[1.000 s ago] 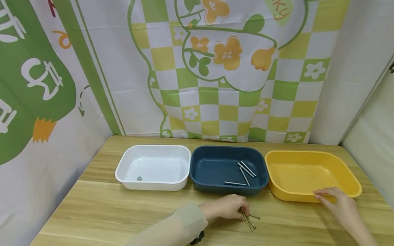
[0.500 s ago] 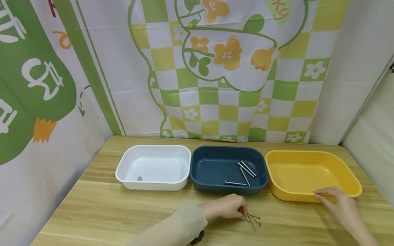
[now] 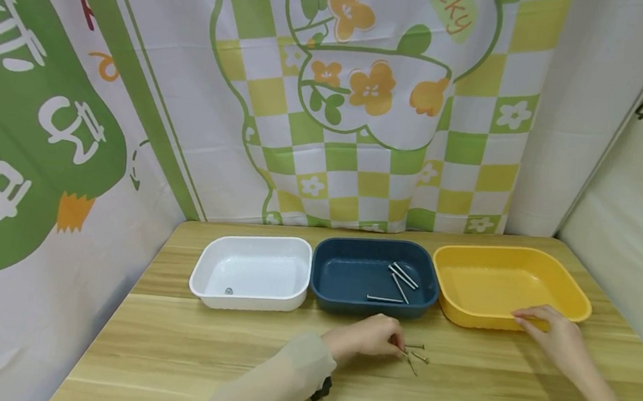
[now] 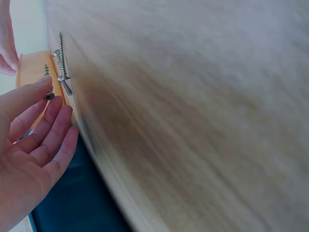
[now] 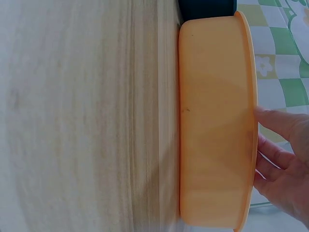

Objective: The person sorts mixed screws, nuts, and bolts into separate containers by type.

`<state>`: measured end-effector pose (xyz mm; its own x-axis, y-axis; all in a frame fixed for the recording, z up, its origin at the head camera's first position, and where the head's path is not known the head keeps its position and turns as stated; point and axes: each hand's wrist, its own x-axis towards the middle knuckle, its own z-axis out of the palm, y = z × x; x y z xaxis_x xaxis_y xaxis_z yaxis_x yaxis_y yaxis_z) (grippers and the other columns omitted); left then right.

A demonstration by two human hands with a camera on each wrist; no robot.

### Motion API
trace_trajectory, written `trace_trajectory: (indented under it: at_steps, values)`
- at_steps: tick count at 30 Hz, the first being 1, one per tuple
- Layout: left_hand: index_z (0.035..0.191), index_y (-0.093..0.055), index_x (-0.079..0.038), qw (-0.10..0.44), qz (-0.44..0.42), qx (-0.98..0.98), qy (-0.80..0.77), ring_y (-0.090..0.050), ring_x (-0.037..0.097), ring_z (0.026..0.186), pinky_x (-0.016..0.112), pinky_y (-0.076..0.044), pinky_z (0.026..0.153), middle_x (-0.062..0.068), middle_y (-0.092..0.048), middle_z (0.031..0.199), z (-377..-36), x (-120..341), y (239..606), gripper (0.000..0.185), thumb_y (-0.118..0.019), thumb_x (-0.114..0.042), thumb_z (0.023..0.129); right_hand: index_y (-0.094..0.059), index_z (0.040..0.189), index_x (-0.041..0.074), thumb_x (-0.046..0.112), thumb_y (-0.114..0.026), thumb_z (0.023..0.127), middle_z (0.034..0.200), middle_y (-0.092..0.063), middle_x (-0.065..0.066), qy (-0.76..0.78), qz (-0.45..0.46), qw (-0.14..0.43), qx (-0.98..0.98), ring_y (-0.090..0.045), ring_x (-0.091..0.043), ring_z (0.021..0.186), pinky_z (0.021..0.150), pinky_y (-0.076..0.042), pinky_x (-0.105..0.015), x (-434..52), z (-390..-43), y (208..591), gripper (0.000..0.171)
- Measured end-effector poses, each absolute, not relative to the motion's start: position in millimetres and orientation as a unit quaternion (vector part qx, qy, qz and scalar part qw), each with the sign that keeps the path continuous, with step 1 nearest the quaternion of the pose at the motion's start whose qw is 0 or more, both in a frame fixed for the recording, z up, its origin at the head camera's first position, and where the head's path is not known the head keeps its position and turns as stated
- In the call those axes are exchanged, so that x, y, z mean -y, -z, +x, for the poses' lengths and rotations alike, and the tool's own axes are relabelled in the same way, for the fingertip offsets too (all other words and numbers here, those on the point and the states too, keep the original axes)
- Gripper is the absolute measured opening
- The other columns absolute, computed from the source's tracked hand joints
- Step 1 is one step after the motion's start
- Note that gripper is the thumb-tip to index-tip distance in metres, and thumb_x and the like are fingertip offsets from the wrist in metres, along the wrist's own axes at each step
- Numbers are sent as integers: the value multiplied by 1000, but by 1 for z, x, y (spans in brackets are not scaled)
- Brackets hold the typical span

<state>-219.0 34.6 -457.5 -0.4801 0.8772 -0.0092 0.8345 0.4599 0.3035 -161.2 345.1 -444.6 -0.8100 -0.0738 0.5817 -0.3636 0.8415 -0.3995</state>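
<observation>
My left hand (image 3: 373,336) is low over the table in front of the blue bin. In the left wrist view, its thumb and fingertips pinch a screw (image 4: 49,96), with the other fingers bent loosely. Just right of those fingertips, several more brass-coloured screws (image 3: 421,357) lie loose on the wood. My right hand (image 3: 555,333) is at the near rim of the yellow bin (image 3: 456,315). In the right wrist view, its thumb touches the rim and the other fingertips pass behind it, out of sight.
Against the yellow bin stands the blue bin (image 3: 343,280), which holds several long silver bolts (image 3: 400,289). Left of it is a white bin (image 3: 268,266) with a small metal piece (image 3: 228,291) inside. A printed curtain (image 3: 352,184) hangs behind the wooden table (image 3: 168,347).
The screws by my left hand have spread apart, and some that jutted from under its fingers now lie on the table. My right hand has stayed at the yellow rim.
</observation>
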Motion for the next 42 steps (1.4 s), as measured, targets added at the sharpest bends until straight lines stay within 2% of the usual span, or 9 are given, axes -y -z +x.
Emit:
trace_trajectory:
  at_steps: [7,15,21,26,35,42]
  values:
    - [82,-68,-13,79,495,-852,-155,-48,-5,65,2,-36,60,-8,-57,76,-218,-35,455,5,-66,-17,79,-67,80,3,1,-69,72,80,-61,-13,-262,113,270,919,-39,18,79,63,-35,-6,-344,-160,444,9]
    - [82,-67,-12,69,489,-849,-187,-47,-5,65,2,-36,59,-7,-56,76,-215,-40,449,7,-65,-19,80,-67,82,3,2,-68,74,81,-61,-13,-268,109,263,921,-35,22,81,63,-39,-11,-342,-159,444,8]
    - [84,-66,-12,51,488,-845,-211,-47,-5,66,1,-36,60,-8,-56,77,-213,-47,441,7,-64,-18,81,-67,80,3,3,-69,73,79,-61,-13,-269,101,267,920,-36,22,80,63,-36,-9,-342,-159,444,7]
    - [86,-67,-13,28,489,-841,-230,-47,-7,67,0,-36,61,-9,-55,78,-211,-53,432,7,-62,-18,82,-67,80,3,3,-68,74,79,-61,-13,-268,101,268,920,-32,25,81,64,-35,-7,-342,-157,442,7]
    - [85,-68,-15,-28,474,-849,-232,-48,-6,68,0,-34,62,-10,-58,78,-207,-73,420,8,-64,-21,82,-68,79,3,3,-70,72,78,-60,-12,-266,98,267,921,-34,23,79,63,-35,-7,-344,-157,445,8]
    - [86,-68,-17,-60,465,-853,-231,-49,-8,73,-1,-34,67,-12,-59,80,-204,-87,416,9,-63,-24,82,-68,80,3,5,-69,74,79,-61,-12,-270,93,258,923,-36,21,79,63,-35,-7,-344,-157,444,6]
